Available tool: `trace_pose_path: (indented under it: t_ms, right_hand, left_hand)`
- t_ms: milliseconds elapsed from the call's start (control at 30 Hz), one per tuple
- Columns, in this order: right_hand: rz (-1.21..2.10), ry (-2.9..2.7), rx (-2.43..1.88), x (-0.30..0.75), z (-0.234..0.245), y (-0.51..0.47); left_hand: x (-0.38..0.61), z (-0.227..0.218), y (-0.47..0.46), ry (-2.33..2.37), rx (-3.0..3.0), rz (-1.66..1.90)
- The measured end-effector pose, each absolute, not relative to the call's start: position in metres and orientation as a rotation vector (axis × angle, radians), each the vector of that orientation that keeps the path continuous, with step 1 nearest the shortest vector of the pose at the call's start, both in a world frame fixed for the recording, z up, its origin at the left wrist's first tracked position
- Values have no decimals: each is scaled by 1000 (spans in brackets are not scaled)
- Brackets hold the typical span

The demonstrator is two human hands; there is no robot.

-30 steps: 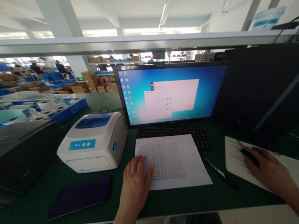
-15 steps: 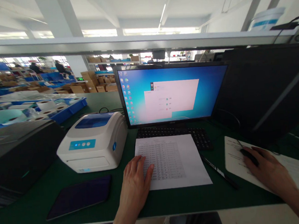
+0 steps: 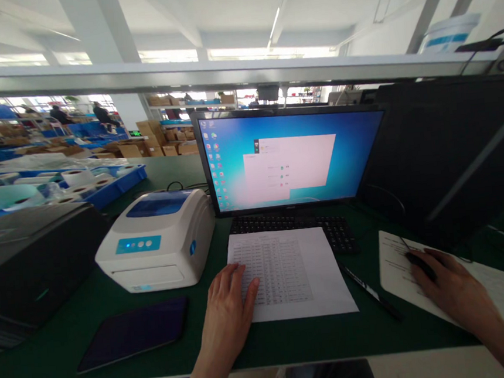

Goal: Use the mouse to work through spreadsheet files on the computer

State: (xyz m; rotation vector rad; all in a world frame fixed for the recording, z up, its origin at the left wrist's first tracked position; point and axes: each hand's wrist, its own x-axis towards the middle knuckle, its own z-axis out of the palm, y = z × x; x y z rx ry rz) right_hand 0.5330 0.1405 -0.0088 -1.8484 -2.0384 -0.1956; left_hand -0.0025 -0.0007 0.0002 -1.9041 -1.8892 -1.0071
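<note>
One left hand, one right hand, one printed sheet, one mouse, one pen, one keyboard, one lit screen; one white printer, one flat dark device, one blue tray far left, one bucket far right

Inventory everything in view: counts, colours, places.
Table: 1, green, foreground.
Monitor: 1, black-framed, centre.
Keyboard: 1, black, below monitor.
Paper sheet: 1, white, overlapping keyboard.
Marker: 1, black-white, right of sheet.
Mat: 1, white, right.
Mouse: 1, black, on mat.
Printer: 1, white-blue, left of keyboard.
Flat device: 1, dark, near printer.
Box-shaped machine: 1, black, far left.
Tray: 1, blue, behind machine.
Rolls: several, mostly white, in tray.
Panel: 1, black, right of monitor.
Shelf: 1, pale, above monitor.
Bucket: 1, white-blue, on shelf.
Cartons: many, brown, background.
People: at least 2, dark-clothed, background left.
Legs: 2, dark-clothed, bottom edge.
Left hand: 1, bare, on sheet.
Right hand: 1, bare, on mouse.
</note>
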Motion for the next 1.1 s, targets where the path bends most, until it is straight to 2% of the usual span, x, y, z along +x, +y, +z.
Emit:
trace_pose_path:
  t_ms: [1100]
  right_hand:
    - [-273, -2052, -1815, 535, -13, 139]
  left_hand:
    - [-2, 2, -2, -1916, -1895, -1041]
